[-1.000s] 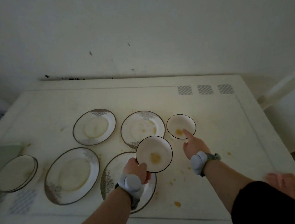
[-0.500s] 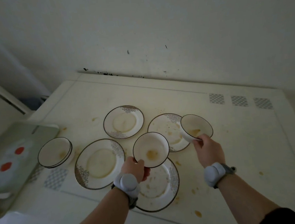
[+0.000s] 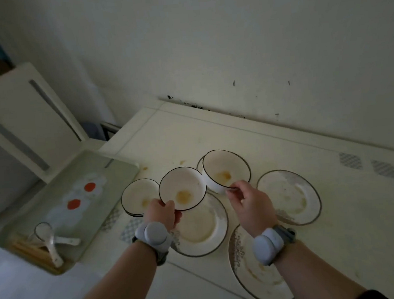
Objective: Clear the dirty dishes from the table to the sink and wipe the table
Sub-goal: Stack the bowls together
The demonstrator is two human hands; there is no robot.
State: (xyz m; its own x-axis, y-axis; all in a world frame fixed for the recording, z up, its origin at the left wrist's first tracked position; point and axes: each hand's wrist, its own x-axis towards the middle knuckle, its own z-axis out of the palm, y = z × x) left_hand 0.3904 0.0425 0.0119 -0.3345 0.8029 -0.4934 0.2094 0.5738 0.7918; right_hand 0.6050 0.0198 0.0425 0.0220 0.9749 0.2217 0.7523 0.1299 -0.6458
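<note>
My left hand (image 3: 161, 213) grips the near rim of a small white bowl (image 3: 182, 188) with a dark rim and a yellow stain, held above the table (image 3: 338, 220). My right hand (image 3: 252, 204) pinches the near rim of a second stained bowl (image 3: 226, 170), also lifted. A stack of similar bowls (image 3: 139, 197) sits on the table just left of the held bowls. Three patterned dirty plates lie below and to the right: one (image 3: 202, 226) under my hands, one (image 3: 291, 196) at the right, one (image 3: 252, 270) near the front edge.
A green tray (image 3: 54, 203) with white spoons (image 3: 50, 241) and chopsticks rests at the table's left end. A white chair back (image 3: 19, 121) stands behind the tray. The wall runs along the table's far edge. Food spots dot the tabletop.
My right hand has lifted its bowl off the table and carried it left. Both held bowls have moved left toward the bowl stack. The view has swung left, showing the tray.
</note>
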